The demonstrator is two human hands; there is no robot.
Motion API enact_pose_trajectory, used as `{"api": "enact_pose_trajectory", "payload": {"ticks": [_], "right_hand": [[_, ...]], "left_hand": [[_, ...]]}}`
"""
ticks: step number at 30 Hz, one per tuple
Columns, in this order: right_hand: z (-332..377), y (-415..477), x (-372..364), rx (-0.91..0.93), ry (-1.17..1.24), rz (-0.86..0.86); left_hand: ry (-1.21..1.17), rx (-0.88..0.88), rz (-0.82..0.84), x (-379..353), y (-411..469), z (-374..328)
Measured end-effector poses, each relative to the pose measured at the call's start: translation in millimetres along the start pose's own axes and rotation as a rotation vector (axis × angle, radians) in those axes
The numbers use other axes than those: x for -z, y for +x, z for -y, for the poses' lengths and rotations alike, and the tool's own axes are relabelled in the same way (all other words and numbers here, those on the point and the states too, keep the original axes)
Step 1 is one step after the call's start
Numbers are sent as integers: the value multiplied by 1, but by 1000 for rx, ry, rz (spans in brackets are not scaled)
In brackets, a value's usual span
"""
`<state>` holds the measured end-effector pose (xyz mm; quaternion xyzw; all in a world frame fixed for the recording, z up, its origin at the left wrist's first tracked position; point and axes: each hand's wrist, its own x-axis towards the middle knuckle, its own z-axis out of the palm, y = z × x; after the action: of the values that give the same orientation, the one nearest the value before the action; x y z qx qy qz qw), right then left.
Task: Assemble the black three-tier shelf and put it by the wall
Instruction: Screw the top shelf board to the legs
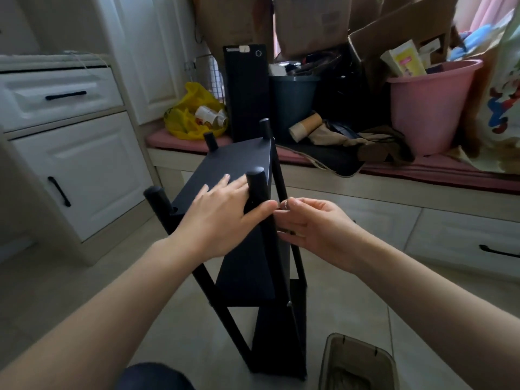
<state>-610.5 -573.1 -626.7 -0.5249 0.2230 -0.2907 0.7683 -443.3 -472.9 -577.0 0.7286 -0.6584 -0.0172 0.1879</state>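
Fastening step, frame centre: left hand (222,218) presses flat on the black three-tier metal shelf (239,161); right hand (309,223) pinches a small silvery fastener (285,204) at its post, which likely needs straight threading next.

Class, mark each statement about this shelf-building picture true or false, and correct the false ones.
1. The left hand lies flat on the top board. True.
2. The right hand is empty. False: it pinches a small silvery part beside a post.
3. The pink bucket stands on the floor. False: it stands on the cushioned bench.
4. A yellow bag lies on the bench. True.
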Motion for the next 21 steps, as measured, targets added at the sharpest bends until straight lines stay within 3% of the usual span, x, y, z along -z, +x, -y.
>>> {"api": "enact_pose_trajectory", "payload": {"ticks": [9, 21], "right_hand": [[-63, 62, -89, 34, -239, -157], [-146, 127, -124, 198, -446, -69]], "left_hand": [[-312, 82, -71, 13, -9, 102], [-728, 303, -193, -45, -56, 214]]}}
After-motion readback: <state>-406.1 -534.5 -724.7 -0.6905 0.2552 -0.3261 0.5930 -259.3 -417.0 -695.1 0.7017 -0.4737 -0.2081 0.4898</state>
